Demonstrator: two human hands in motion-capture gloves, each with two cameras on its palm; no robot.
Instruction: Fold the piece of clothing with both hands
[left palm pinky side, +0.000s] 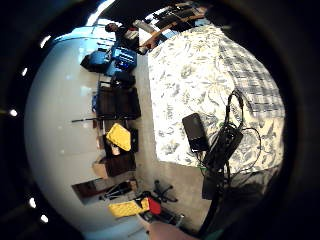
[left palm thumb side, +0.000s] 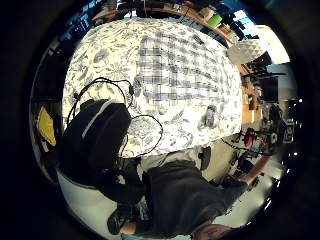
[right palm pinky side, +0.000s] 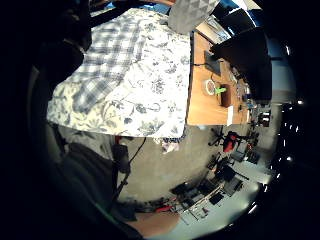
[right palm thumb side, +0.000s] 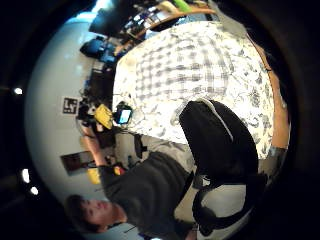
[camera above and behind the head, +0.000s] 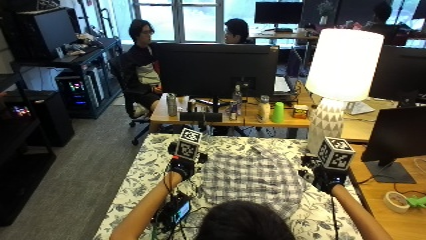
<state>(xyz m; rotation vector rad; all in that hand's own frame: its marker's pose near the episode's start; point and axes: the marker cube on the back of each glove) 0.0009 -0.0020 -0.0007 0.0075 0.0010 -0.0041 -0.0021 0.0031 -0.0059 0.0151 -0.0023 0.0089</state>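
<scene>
Outside view shows the plaid shirt (camera above and behind the head: 251, 177) flat on the floral tablecloth (camera above and behind the head: 143, 185), between left hand (camera above and behind the head: 182, 167) and right hand (camera above and behind the head: 328, 179); finger states cannot be told.

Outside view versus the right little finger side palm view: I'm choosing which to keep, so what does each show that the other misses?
Only the outside view shows both hands, the left hand and right hand, raised on either side of the plaid shirt. Only the palm view shows the roll of tape on the wooden desk. Both show the shirt lying flat on the floral tablecloth.
</scene>
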